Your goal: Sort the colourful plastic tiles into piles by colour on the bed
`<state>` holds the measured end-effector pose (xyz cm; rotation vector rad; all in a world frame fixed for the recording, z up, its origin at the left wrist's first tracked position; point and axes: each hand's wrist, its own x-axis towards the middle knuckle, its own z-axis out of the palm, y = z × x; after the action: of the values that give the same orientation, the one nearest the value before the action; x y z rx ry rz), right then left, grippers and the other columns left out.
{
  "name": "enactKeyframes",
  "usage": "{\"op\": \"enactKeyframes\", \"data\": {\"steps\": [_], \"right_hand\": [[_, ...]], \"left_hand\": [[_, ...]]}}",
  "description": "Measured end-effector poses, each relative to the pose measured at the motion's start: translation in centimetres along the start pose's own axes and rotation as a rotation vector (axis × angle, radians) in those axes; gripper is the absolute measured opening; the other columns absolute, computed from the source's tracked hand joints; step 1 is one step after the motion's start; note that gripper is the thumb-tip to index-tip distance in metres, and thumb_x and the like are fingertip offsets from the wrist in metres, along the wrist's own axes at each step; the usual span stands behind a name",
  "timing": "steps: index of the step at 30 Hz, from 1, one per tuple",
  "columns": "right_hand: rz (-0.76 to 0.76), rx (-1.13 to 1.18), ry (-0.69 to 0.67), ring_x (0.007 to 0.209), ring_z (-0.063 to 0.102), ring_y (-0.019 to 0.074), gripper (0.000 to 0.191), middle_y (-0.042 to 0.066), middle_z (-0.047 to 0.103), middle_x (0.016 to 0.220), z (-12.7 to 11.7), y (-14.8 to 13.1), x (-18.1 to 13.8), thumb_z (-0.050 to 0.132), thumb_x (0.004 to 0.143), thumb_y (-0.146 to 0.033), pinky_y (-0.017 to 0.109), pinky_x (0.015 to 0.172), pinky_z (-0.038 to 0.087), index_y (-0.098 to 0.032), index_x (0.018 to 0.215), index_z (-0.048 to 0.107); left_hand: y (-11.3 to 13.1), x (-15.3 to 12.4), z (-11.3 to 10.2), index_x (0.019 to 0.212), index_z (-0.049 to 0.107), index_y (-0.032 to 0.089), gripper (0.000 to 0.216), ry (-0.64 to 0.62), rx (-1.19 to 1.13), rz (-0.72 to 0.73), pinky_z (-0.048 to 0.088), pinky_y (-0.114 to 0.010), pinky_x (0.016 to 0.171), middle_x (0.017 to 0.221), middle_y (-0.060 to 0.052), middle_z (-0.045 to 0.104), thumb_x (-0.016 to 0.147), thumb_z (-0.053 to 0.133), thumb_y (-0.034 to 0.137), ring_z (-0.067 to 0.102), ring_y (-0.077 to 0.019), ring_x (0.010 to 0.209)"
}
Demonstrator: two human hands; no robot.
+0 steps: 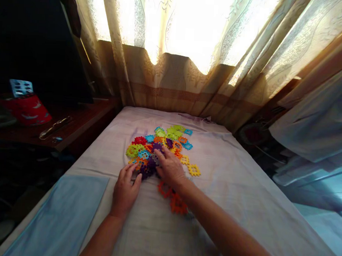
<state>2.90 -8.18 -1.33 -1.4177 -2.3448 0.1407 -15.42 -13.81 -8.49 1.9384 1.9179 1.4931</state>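
Observation:
A loose pile of toothed, gear-like plastic pieces in several colours lies on the sheet-covered surface. My left hand (126,188) rests at the pile's near left edge, fingers apart, beside dark purple pieces (147,172) and an orange piece. Over the middle of the pile reaches my right hand (170,167), its fingers stretched out onto purple pieces; its fingertips are partly lost among them. Green pieces (175,131) lie at the back, a red piece (139,140) at the left and a yellow piece (194,170) at the right. Orange-red pieces (178,204) sit partly under my right forearm.
A folded light blue cloth (69,206) lies at the front left of the white sheet (242,193). Left of it stands a dark wooden desk (82,119) with a red patterned container (31,109) and a dark screen (40,41). Curtains (168,78) hang behind; fabrics hang at right.

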Motion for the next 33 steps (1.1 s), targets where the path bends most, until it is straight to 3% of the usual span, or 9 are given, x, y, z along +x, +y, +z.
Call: {"op": "enactKeyframes", "data": {"steps": [3, 5, 10, 14, 18, 24, 28, 33], "right_hand": [[0.106, 0.045, 0.191, 0.129, 0.050, 0.0283, 0.060, 0.015, 0.052, 0.143, -1.4, 4.5, 2.6, 0.059, 0.085, -0.033, 0.045, 0.109, 0.041, -0.019, 0.142, 0.049], [0.186, 0.081, 0.227, 0.125, 0.054, 0.0255, 0.054, 0.012, 0.058, 0.137, -2.1, 8.3, 4.8, 0.053, 0.088, -0.037, 0.042, 0.108, 0.042, -0.020, 0.139, 0.052], [0.607, 0.012, 0.134, 0.128, 0.052, 0.0274, 0.054, 0.015, 0.057, 0.138, -1.6, 16.4, 10.4, 0.052, 0.090, -0.040, 0.039, 0.108, 0.041, -0.016, 0.138, 0.054], [0.849, 0.000, 0.043, 0.132, 0.048, 0.0340, 0.064, 0.018, 0.049, 0.145, 0.3, 18.8, 14.4, 0.045, 0.092, -0.055, 0.052, 0.105, 0.041, -0.022, 0.147, 0.045], [0.860, -0.044, -0.064, 0.135, 0.044, 0.0379, 0.069, 0.018, 0.048, 0.146, 2.2, 18.5, 17.4, 0.043, 0.088, -0.064, 0.059, 0.104, 0.037, -0.026, 0.145, 0.047], [0.602, -0.089, -0.182, 0.133, 0.047, 0.0363, 0.059, 0.012, 0.052, 0.145, 3.5, 15.6, 18.6, 0.053, 0.085, -0.059, 0.056, 0.104, 0.038, -0.029, 0.135, 0.058], [0.453, 0.016, -0.206, 0.123, 0.058, 0.0296, 0.056, 0.010, 0.063, 0.134, 2.8, 12.6, 17.3, 0.057, 0.087, -0.050, 0.043, 0.102, 0.045, -0.024, 0.136, 0.057], [0.273, 0.150, -0.300, 0.119, 0.061, 0.0227, 0.061, 0.008, 0.063, 0.133, 0.9, 8.7, 15.3, 0.068, 0.081, -0.041, 0.029, 0.099, 0.047, -0.020, 0.137, 0.056]], "left_hand": [[-0.2, 0.1, -0.1, 0.116, 0.064, 0.023, 0.033, 0.036, -0.064, -0.034, 0.052, -0.041, 0.101, 0.118, -0.009, 0.064, 0.090, 0.053, 0.038, 0.062, -0.0229, 0.111], [-0.3, 0.2, -0.2, 0.114, 0.064, 0.022, 0.032, 0.044, -0.107, -0.058, 0.052, -0.041, 0.101, 0.119, -0.010, 0.063, 0.090, 0.053, 0.039, 0.063, -0.0226, 0.111], [-0.3, 0.0, -0.5, 0.114, 0.064, 0.021, 0.032, 0.052, -0.164, -0.142, 0.053, -0.041, 0.100, 0.127, -0.011, 0.061, 0.091, 0.054, 0.040, 0.062, -0.0221, 0.114], [-0.1, -0.3, -0.7, 0.115, 0.064, 0.023, 0.030, 0.026, -0.172, -0.186, 0.054, -0.039, 0.098, 0.132, -0.010, 0.059, 0.092, 0.053, 0.039, 0.062, -0.0217, 0.116], [0.0, -0.5, -0.9, 0.113, 0.064, 0.023, 0.029, 0.001, -0.155, -0.204, 0.053, -0.040, 0.101, 0.132, -0.010, 0.059, 0.092, 0.052, 0.039, 0.061, -0.0223, 0.118], [0.1, -0.4, -0.8, 0.113, 0.064, 0.024, 0.029, -0.005, -0.151, -0.205, 0.053, -0.039, 0.100, 0.132, -0.010, 0.060, 0.093, 0.050, 0.040, 0.060, -0.0229, 0.120], [0.2, -0.3, -0.7, 0.117, 0.063, 0.023, 0.031, -0.013, -0.106, -0.165, 0.051, -0.042, 0.103, 0.132, -0.010, 0.060, 0.093, 0.051, 0.038, 0.059, -0.0237, 0.122], [0.3, -0.2, -0.3, 0.126, 0.059, 0.022, 0.038, -0.059, -0.027, -0.097, 0.050, -0.043, 0.105, 0.141, -0.012, 0.053, 0.090, 0.053, 0.036, 0.056, -0.0250, 0.126]]}}
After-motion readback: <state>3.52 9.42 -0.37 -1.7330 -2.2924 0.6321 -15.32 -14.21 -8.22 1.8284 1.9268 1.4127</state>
